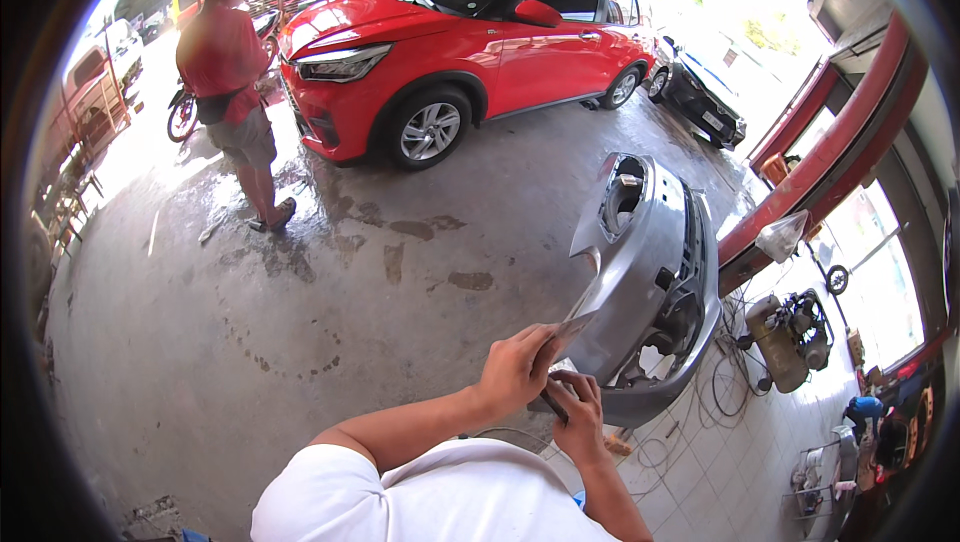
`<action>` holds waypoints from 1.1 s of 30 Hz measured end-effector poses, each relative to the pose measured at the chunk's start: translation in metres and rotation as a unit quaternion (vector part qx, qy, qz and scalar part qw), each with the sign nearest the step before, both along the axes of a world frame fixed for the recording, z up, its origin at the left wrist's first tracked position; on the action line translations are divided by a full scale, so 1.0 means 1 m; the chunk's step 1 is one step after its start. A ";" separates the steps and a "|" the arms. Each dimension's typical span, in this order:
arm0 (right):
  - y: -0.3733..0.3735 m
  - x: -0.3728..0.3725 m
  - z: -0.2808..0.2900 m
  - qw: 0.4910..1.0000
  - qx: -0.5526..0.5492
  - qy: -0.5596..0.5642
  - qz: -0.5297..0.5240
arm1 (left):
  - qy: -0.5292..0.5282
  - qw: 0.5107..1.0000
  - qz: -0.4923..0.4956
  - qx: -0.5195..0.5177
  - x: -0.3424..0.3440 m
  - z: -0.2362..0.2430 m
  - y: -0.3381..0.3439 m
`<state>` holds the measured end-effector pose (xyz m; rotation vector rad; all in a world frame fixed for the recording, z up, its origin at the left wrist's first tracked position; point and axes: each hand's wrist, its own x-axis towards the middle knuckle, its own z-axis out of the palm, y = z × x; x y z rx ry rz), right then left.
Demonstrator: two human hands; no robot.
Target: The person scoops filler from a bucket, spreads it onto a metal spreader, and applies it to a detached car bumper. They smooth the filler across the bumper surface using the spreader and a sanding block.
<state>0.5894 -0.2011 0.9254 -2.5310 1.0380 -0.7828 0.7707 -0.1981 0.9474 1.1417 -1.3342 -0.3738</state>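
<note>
My left hand [516, 372] is closed round a thin, flat greyish plate [577, 325], which sticks out toward the bumper. Just below it, my right hand [580, 410] grips a narrow dark flat piece [550, 405]. The hands are close together, and whether the two pieces touch is hard to see. A bit of something pale shows between the fingers, too small to name. Beyond them stands a grey car bumper [625, 307], with openings for lamps and grille. Its near edge lies right beside my hands.
A red car [500, 52] is parked ahead, and a dark car [695, 92] behind it. A person in a red shirt [225, 67] stands at the far left. An air compressor [785, 342] and loose hoses [725, 387] lie at the right, near a red post [830, 162].
</note>
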 end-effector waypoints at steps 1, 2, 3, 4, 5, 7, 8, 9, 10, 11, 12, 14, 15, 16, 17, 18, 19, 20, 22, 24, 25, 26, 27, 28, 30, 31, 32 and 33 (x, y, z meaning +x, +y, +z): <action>0.000 -0.002 -0.007 1.000 0.005 0.017 0.015 | 0.011 1.000 0.016 -0.009 0.003 0.002 -0.004; 0.001 -0.001 -0.010 0.998 0.018 0.033 0.040 | 0.018 0.999 0.030 -0.015 0.006 0.005 -0.008; 0.004 0.000 -0.011 0.999 0.008 -0.005 0.043 | 0.026 0.999 0.043 -0.022 0.010 0.007 -0.012; 0.009 0.001 -0.009 0.998 -0.002 -0.044 0.046 | 0.021 0.997 0.070 -0.025 0.014 0.012 -0.013; 0.013 0.002 0.001 0.995 -0.015 -0.078 0.052 | 0.053 0.996 0.068 0.008 0.017 0.007 -0.015; 0.009 0.010 0.022 0.978 -0.059 -0.184 0.075 | 0.114 0.988 0.064 0.077 0.022 -0.010 -0.019; 0.004 0.014 0.020 0.960 -0.059 -0.259 0.088 | 0.291 0.950 0.009 0.116 0.014 -0.012 -0.022; 0.000 0.019 0.017 0.935 -0.058 -0.336 0.098 | 0.395 0.904 -0.039 0.161 0.012 -0.009 -0.021; -0.010 0.015 0.016 0.963 -0.112 -0.236 0.065 | 0.492 0.842 -0.086 0.204 0.010 -0.003 -0.018; -0.024 0.004 0.008 0.975 -0.103 -0.192 0.037 | 0.582 0.763 -0.135 0.245 0.006 0.001 -0.018; -0.041 -0.008 -0.004 0.985 -0.094 -0.147 0.012 | 0.565 0.775 -0.123 0.255 0.004 -0.002 -0.017; -0.059 -0.024 -0.005 0.994 -0.103 -0.043 -0.020 | 0.533 0.793 -0.101 0.277 0.001 -0.018 -0.014; -0.065 -0.030 0.000 0.992 -0.121 0.015 -0.027 | 0.513 0.818 -0.086 0.246 0.002 -0.028 -0.015; -0.070 -0.036 0.004 0.987 -0.138 0.073 -0.034 | 0.492 0.841 -0.072 0.214 0.005 -0.039 -0.016; -0.069 -0.040 0.008 0.988 -0.135 0.061 -0.046 | 0.471 0.861 -0.064 0.184 0.006 -0.046 -0.017; -0.067 -0.037 0.010 0.989 -0.131 0.047 -0.053 | 0.399 0.900 -0.039 0.172 0.006 -0.042 -0.016; -0.061 -0.034 0.011 0.989 -0.128 0.034 -0.060 | 0.325 0.933 -0.015 0.158 0.008 -0.033 -0.014; -0.051 -0.027 0.015 0.992 -0.120 0.027 -0.037 | 0.251 0.958 0.011 0.138 0.006 -0.024 -0.013; -0.031 -0.004 0.020 0.995 -0.102 0.000 0.012 | 0.084 0.994 0.042 0.056 0.003 -0.013 -0.016; -0.027 -0.005 -0.007 0.996 -0.078 0.031 0.034 | 0.003 0.998 0.055 0.000 0.007 -0.003 -0.022; -0.024 -0.009 -0.019 0.995 -0.068 0.046 0.048 | 0.009 0.998 0.057 -0.010 0.011 0.001 -0.025; -0.022 -0.011 -0.020 0.996 -0.066 0.041 0.052 | 0.011 0.998 0.065 -0.019 0.017 0.003 -0.027; -0.024 -0.011 -0.009 0.995 -0.093 0.004 0.027 | -0.016 0.998 0.061 -0.027 0.019 0.002 -0.028; -0.028 -0.011 0.006 0.992 -0.120 -0.033 0.003 | -0.043 0.997 0.056 -0.035 0.020 -0.001 -0.029; -0.031 -0.007 0.037 0.986 -0.145 -0.076 -0.042 | -0.063 0.996 0.041 -0.051 0.014 -0.001 -0.027; -0.032 -0.005 0.029 0.988 -0.139 -0.065 -0.024 | -0.057 0.996 0.035 -0.063 0.007 0.003 -0.025; -0.036 -0.003 0.014 0.989 -0.136 -0.057 -0.011 | -0.053 0.995 0.022 -0.077 0.003 0.009 -0.026; -0.041 -0.002 0.006 0.989 -0.138 -0.045 0.005 | -0.038 0.998 0.025 -0.049 0.006 0.012 -0.028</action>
